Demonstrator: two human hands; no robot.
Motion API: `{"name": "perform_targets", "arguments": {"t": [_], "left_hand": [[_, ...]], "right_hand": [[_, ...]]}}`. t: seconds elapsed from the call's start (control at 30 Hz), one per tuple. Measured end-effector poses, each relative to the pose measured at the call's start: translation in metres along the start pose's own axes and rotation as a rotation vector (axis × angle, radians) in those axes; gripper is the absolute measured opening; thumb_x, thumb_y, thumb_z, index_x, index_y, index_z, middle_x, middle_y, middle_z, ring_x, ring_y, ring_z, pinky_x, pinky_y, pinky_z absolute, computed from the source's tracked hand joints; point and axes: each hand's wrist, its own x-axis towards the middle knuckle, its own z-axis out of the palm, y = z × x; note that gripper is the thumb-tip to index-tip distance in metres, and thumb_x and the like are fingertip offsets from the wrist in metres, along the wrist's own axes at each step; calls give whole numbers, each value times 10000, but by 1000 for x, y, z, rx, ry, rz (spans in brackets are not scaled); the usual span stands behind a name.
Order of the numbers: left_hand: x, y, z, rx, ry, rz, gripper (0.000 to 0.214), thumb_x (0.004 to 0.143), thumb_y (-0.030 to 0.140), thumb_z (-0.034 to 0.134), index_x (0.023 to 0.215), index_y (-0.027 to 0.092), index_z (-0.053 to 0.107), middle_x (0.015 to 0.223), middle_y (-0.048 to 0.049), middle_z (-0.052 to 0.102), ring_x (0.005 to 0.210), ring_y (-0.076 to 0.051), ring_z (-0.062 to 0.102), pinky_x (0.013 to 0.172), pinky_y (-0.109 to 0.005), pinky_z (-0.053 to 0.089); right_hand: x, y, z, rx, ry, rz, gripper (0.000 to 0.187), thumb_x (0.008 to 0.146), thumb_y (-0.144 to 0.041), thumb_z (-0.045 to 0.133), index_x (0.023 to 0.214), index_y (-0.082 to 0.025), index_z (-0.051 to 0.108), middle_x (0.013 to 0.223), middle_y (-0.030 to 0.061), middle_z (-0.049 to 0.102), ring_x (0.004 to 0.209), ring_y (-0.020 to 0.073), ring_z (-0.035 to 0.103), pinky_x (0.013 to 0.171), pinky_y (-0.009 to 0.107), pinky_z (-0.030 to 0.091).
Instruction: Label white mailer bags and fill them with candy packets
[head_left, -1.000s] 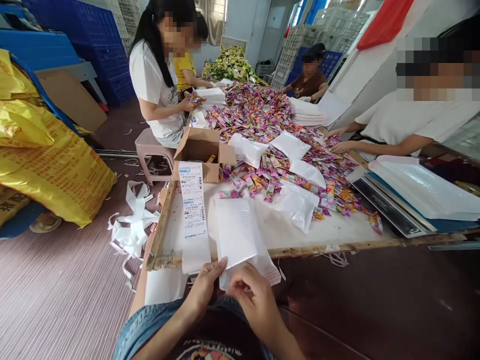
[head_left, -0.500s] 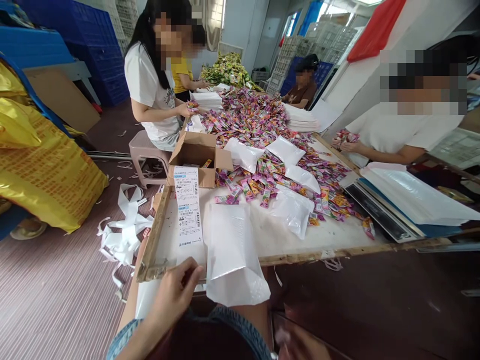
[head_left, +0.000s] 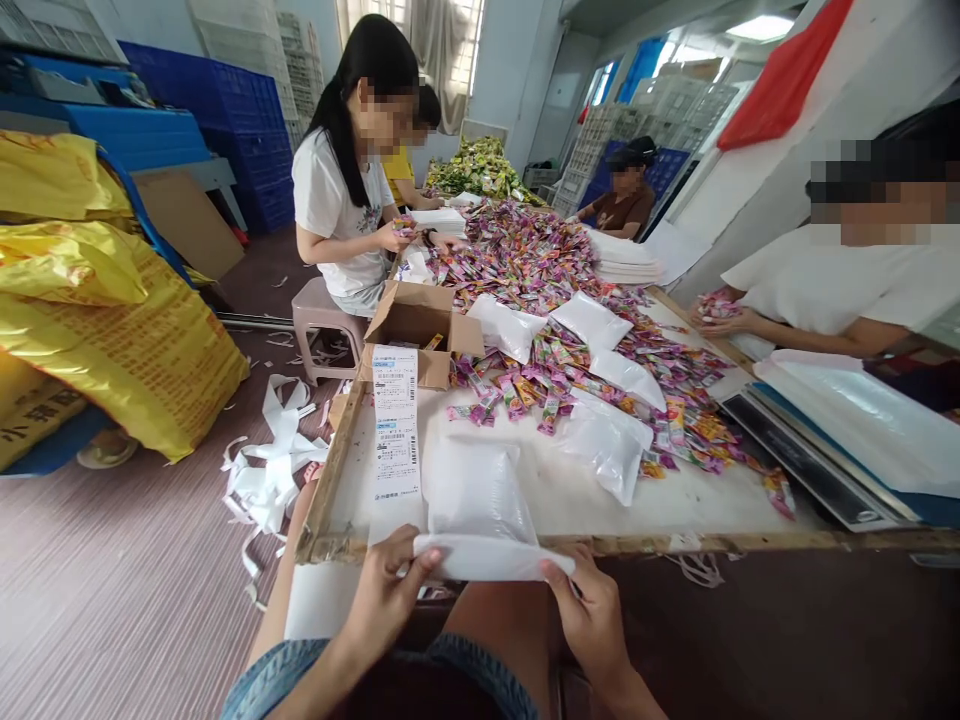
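Observation:
A white mailer bag [head_left: 480, 490] lies plump at the table's near edge, its front flap folded up into a band. My left hand [head_left: 390, 585] pinches the left end of that flap between thumb and fingers. At the other end, my right hand [head_left: 589, 610] grips the flap's right corner. Just left of the bag a strip of printed shipping labels [head_left: 397, 430] hangs over the front of an open cardboard box [head_left: 409, 320]. Other filled white bags [head_left: 609, 440] rest among small purple and orange snack packets [head_left: 525, 245].
Co-workers sit on both sides; the left one [head_left: 341, 200] and the right one [head_left: 840, 290] hold packets. Stacked flat white bags [head_left: 847, 390] lie at the right. White paper strips [head_left: 274, 470] litter the floor beside a yellow sack [head_left: 150, 340]. The wooden table edge [head_left: 720, 543] runs in front.
My right hand has come up from below to the bag's right corner. My left hand has moved onto its left corner. The open flap is now folded over, and the view has shifted left.

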Motion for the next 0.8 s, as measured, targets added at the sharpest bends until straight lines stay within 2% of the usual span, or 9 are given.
{"name": "perform_targets", "arguments": {"t": [0.1,0.2,0.27,0.4,0.47,0.57,0.63,0.7,0.8], "left_hand": [[2,8,9,0,77,-243,455,891,465,492,523,210,410,511,43,321,490,-119,344,479,-266,244],[6,11,9,-20,63,-365,480,806,495,589,509,228,322,502,67,259,482,-94,270,465,-253,192],[5,11,6,-54,33,-411,401,775,485,622,577,224,390,493,80,306,467,-91,295,459,-238,218],[-4,14,-1,-140,-103,-491,364,781,502,593,953,185,539,510,99,407,367,-110,360,370,-244,314],[-2,16,-8,-121,-121,-480,381,777,493,596,971,165,588,521,87,423,385,-128,409,383,-262,361],[21,13,-27,34,38,-412,350,804,445,579,976,145,633,618,18,531,607,-195,561,631,-327,461],[45,4,-42,180,214,-405,489,825,434,574,1207,129,544,901,-83,624,866,-276,599,821,-414,438],[71,-9,-52,268,320,-429,610,820,405,612,1309,78,450,1142,-188,585,1119,-356,530,942,-487,386],[100,-25,-51,288,354,-449,513,842,336,639,1290,140,486,1231,-142,584,1143,-309,550,966,-522,414]], "right_hand": [[-10,-6,14,179,83,519,346,817,-477,649,696,-153,663,633,14,622,610,160,544,574,251,415],[-8,-11,14,484,68,829,437,618,-544,799,679,-154,611,567,-20,570,557,123,493,530,222,383],[-7,-16,6,671,-27,988,467,542,-491,864,765,-145,645,555,-29,573,521,104,486,500,203,364],[-22,-24,-8,1020,-338,1178,380,613,-372,867,842,-114,708,688,34,662,588,109,575,562,203,439],[-36,-22,-5,1135,-297,1230,381,581,-363,888,833,-134,718,766,53,698,673,140,633,660,239,495],[-50,-15,13,1235,-156,1206,443,517,-409,911,856,-200,718,841,37,719,719,165,655,688,276,522],[-49,-13,31,1257,-74,1065,389,568,-476,872,829,-244,701,834,9,709,650,138,613,601,260,509],[-41,-18,50,1184,17,876,328,663,-546,787,791,-266,673,781,-6,685,582,127,557,518,254,481],[-24,-30,74,1039,73,723,336,740,-594,689,787,-263,653,687,2,634,568,152,554,495,279,497]]}}
